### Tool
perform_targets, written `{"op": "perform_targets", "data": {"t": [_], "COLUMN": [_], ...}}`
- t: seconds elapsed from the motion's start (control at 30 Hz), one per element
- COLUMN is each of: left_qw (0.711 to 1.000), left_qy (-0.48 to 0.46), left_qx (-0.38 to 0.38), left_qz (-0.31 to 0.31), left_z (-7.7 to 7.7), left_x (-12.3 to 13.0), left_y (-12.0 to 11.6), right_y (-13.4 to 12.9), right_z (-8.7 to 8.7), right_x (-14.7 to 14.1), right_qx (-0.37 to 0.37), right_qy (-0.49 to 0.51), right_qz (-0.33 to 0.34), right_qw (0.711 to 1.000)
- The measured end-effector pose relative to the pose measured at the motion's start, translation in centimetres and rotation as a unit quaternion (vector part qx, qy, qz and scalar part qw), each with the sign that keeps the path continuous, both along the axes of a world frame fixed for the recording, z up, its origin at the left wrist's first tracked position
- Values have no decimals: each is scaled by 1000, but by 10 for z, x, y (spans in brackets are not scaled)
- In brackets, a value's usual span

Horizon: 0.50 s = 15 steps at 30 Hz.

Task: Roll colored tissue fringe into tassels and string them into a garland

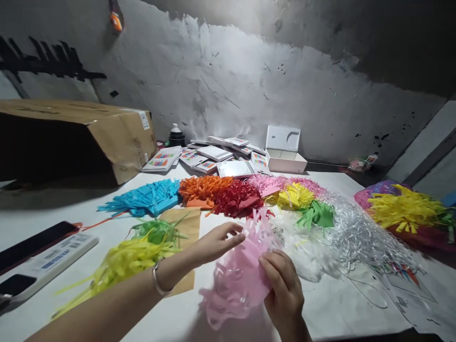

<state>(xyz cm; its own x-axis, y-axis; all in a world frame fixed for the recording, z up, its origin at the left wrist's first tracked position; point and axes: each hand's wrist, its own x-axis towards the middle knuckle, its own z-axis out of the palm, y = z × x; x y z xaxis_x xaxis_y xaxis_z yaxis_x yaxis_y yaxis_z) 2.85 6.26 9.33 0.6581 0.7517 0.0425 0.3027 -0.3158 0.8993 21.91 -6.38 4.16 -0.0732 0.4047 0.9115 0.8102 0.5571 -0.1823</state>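
Observation:
A light pink fringed tassel sheet (242,280), thin and partly see-through, is held up over the white tabletop (210,237). My right hand (283,282) pinches its right edge between thumb and fingers. My left hand (221,241), with a bracelet at the wrist, is beside the sheet's upper left side. Its fingers are stretched out and apart, with nothing visible in them. Strips of the pink sheet hang down in loose folds on the left and stick up at the top.
Blue (153,197), orange (204,187), red (238,197), yellow (295,195) and green tassels (317,213) lie in an arc behind. Silver tassels (359,232) spread at right. Flat packs (213,153), a white box (287,161) and a cardboard carton (121,140) stand farther back. A power bank (60,256) lies left.

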Motion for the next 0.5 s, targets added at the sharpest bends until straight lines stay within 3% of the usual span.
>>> {"op": "perform_targets", "data": {"t": [0.13, 0.2, 0.37, 0.5], "left_qw": [975, 959, 925, 902], "left_qy": [-32, -91, -202, -248], "left_qx": [-195, -250, -322, -349], "left_qz": [-102, -92, -9, -47], "left_z": [-14, -16, -20, -29], "left_x": [-10, -15, -18, -15], "left_y": [4, -1, -19, -35], "right_y": [-5, -5, 3, 10], "right_z": [-9, -11, -14, -26], "right_x": [-10, -13, -22, -28], "right_qx": [-14, -37, -90, -91], "right_qy": [-21, -3, 14, 38], "right_qz": [34, 51, 96, 25], "right_qw": [999, 998, 991, 995]}}
